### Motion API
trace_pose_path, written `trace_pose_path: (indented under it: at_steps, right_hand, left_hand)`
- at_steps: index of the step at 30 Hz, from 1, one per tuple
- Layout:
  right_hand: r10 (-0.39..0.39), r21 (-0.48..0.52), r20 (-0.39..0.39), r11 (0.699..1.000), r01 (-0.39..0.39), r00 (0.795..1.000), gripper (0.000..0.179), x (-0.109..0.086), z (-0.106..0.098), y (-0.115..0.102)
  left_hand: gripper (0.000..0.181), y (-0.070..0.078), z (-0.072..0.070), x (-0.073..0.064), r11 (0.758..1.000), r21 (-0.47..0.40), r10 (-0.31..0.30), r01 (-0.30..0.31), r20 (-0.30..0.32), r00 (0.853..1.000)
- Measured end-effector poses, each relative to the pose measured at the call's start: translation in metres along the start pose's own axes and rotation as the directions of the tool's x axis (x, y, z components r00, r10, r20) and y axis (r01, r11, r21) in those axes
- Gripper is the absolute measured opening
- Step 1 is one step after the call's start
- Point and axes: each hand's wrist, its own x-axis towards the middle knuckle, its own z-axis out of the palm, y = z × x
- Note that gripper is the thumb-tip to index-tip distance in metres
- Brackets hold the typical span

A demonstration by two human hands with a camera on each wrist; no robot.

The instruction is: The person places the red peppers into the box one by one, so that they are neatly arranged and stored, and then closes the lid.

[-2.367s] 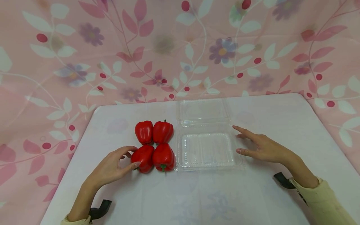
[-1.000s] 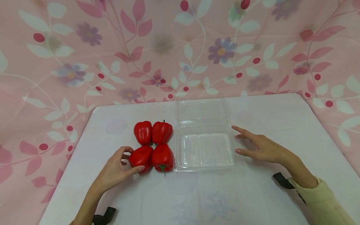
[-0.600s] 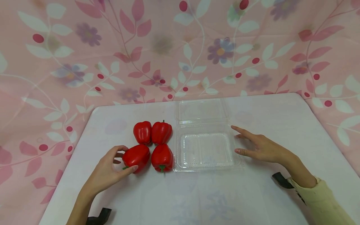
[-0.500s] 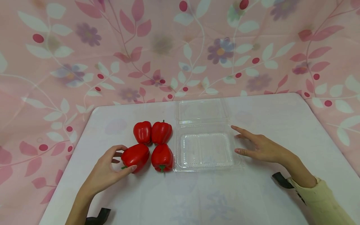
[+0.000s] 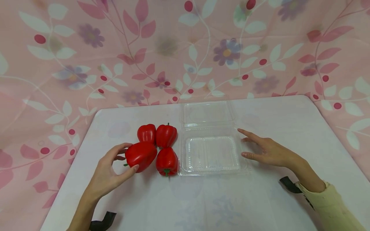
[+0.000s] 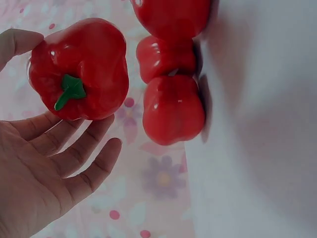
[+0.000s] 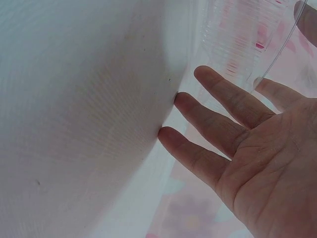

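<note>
A red bell pepper [image 5: 141, 156] with a green stem is pinched between the thumb and fingers of my left hand [image 5: 108, 173]. In the left wrist view this held pepper [image 6: 81, 69] is lifted off the table, its stem facing my palm. Three more red bell peppers stand close by: one at the back left [image 5: 146, 133], one at the back right [image 5: 166, 135] and one in front [image 5: 167, 162]. My right hand [image 5: 268, 150] has its fingers spread at the right side of a clear plastic clamshell box [image 5: 214, 154]. In the right wrist view fingertips are right at the box's edge [image 7: 285, 44].
The box's lid [image 5: 208, 113] lies folded back behind its base. A white cloth covers the table [image 5: 208, 205], and a pink floral curtain [image 5: 173, 48] hangs behind it. Black curved pieces stick out at both wrists.
My left hand has drawn its pepper left, away from the front pepper, then lifted it up and slightly right. My right hand has stayed beside the box.
</note>
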Motion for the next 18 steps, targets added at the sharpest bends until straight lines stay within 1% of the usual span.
trace_pose_path:
  at_steps: [5,9,14,18]
  right_hand:
    - [0.005,0.000,0.002,1.000,-0.005,1.000,0.084,0.000,0.000,0.001]
    - [0.014,0.001,0.005,1.000,-0.014,1.000,0.084,0.000,0.000,0.001]
    - [0.017,0.000,0.006,1.000,-0.017,1.000,0.084,0.000,0.000,0.002]
    - [0.013,0.002,0.002,1.000,-0.013,1.000,0.083,0.000,0.000,0.003]
  left_hand:
    - [0.077,0.008,0.005,0.006,0.996,-0.024,0.084,-0.084,-0.001,0.996]
    - [0.078,0.011,0.010,0.012,0.991,-0.035,0.133,-0.132,0.030,0.991]
    - [0.076,0.014,0.016,0.020,0.982,-0.079,0.177,-0.170,0.090,0.980]
    - [0.074,0.019,0.021,0.024,0.978,-0.095,0.198,-0.188,0.111,0.974]
